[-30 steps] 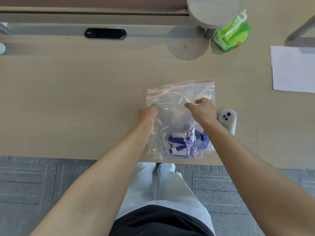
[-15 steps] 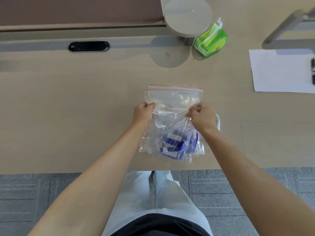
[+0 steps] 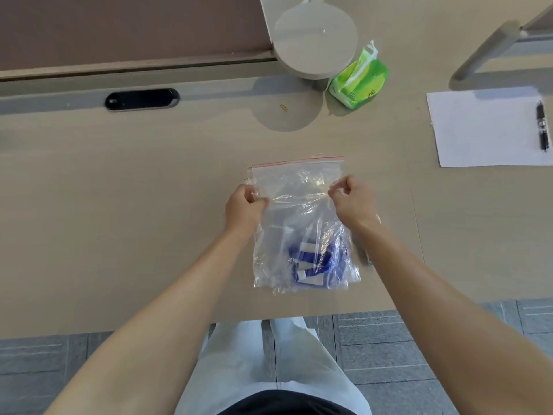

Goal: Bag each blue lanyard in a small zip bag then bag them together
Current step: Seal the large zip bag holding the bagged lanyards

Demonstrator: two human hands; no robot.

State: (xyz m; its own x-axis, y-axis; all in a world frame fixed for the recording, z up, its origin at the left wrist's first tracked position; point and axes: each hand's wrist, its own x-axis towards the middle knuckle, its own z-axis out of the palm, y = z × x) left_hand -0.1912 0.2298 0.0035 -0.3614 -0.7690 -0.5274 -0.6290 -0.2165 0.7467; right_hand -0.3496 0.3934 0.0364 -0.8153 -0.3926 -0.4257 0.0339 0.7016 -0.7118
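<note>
My left hand (image 3: 244,205) is curled shut on the left side of the large clear plastic zip bag with a red stripe along its mouth (image 3: 299,205), pinching the film between thumb and fingers. My right hand (image 3: 351,202) is closed the same way on the bag's right side, level with the left, so the plastic is pulled fairly flat between the 2 grips. Above my hands the red-striped mouth points away from me; I cannot tell whether the zip is pressed closed. A second red edge shows just behind it at the upper left.

Below my hands the bag hangs or lies toward me, its bottom near the front edge of the light wooden desk (image 3: 119,205). The blue lanyards with white tabs, wrapped in small clear bags (image 3: 314,262), are bunched in the bottom right part of the big bag; I cannot count them.

Farther out on the desk, a green pack of tissues (image 3: 357,82) leans beside a round grey stand base (image 3: 314,43) at the far side. A white sheet of paper (image 3: 484,127) lies to the far right with a black pen (image 3: 542,125) on its right edge. A black oval cable slot (image 3: 142,99) sits at the far left, well apart from the bag.
</note>
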